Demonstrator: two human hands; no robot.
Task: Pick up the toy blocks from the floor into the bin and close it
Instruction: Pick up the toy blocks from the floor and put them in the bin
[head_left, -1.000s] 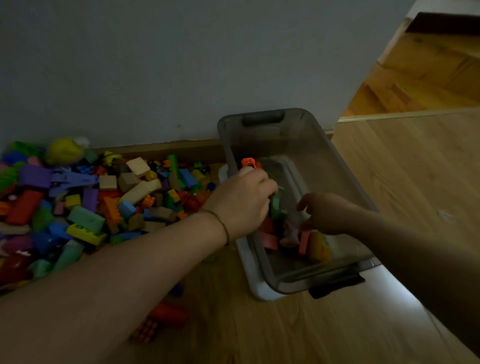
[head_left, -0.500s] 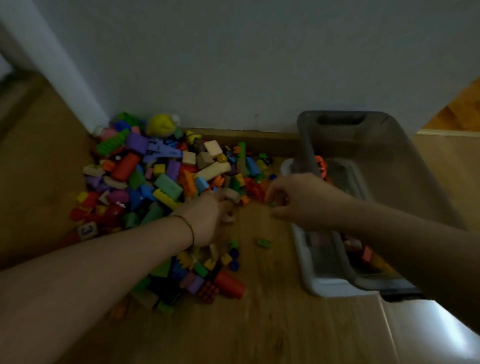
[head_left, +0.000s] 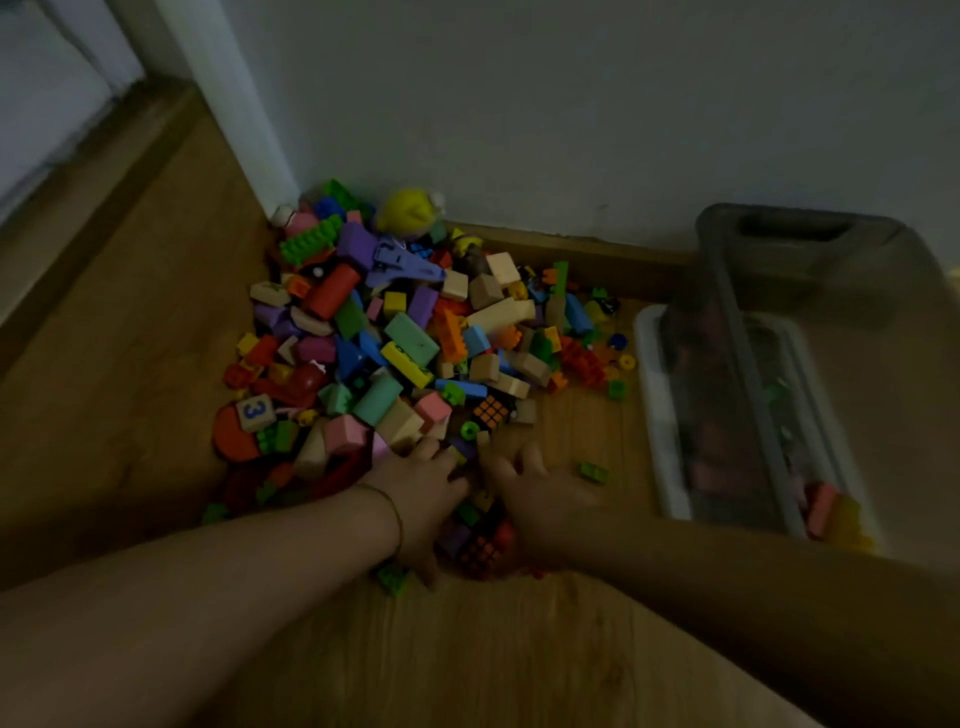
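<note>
A big heap of coloured toy blocks (head_left: 415, 343) lies on the wooden floor in the wall corner. My left hand (head_left: 421, 488) and my right hand (head_left: 540, 493) lie side by side on the near edge of the heap, palms down, fingers spread over small blocks. A puzzle cube (head_left: 480, 553) and other pieces show between and under the hands. Whether either hand grips a piece is hidden. The translucent grey bin (head_left: 737, 374) stands open at the right with several blocks inside, its lid (head_left: 795, 249) leaning up behind it.
A lone green brick (head_left: 594, 472) lies on the floor between the hands and the bin. A white door frame (head_left: 234, 104) rises at the left of the corner. The wooden skirting (head_left: 582, 249) runs behind the heap.
Both hands left the bin, crossed to the left and came down onto the near edge of the heap. The view has swung left, away from the bin.
</note>
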